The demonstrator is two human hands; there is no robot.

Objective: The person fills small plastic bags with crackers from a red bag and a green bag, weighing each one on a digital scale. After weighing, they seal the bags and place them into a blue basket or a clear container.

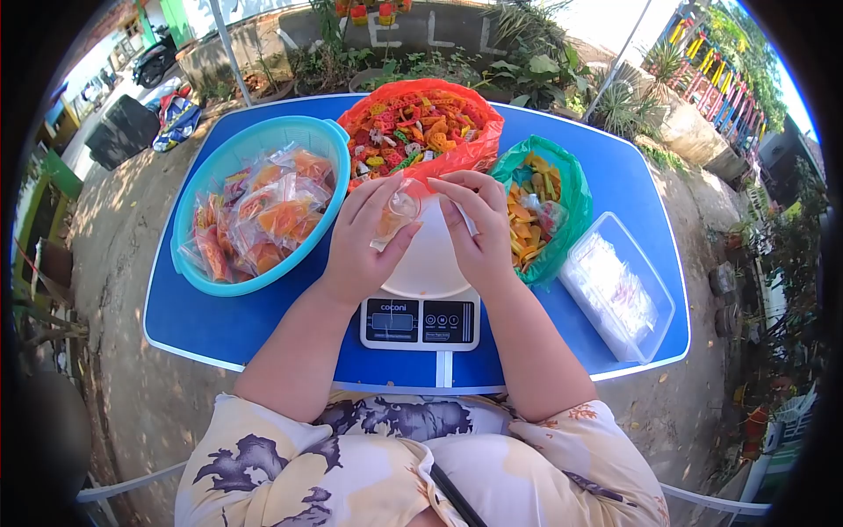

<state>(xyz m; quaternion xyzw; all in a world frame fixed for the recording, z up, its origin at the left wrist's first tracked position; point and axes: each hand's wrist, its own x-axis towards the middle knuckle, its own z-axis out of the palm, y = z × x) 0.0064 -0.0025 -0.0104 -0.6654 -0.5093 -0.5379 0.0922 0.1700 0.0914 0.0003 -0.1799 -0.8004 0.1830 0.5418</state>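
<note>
My left hand [371, 220] is closed on a small clear plastic bag [399, 211]; something pale orange shows in its lower part. My right hand [479, 224] is just to the right with curved fingers apart, and nothing shows in it. Both hands are above the white bowl [426, 263] on a cocooni-type kitchen scale [420, 321], whose display I cannot read. Beyond the fingertips lies a red plastic bag [487, 145] full of colourful snack pieces [413, 123]. Near my right hand a green plastic bag [575, 189] holds yellow-orange snack pieces [531, 228].
On the left of the blue table [211, 329] stands a turquoise basket [219, 283] with several filled clear bags [272, 206]. A clear plastic box [654, 342] of clear bags [610, 290] sits at the right edge. Plants [536, 75] grow behind the table.
</note>
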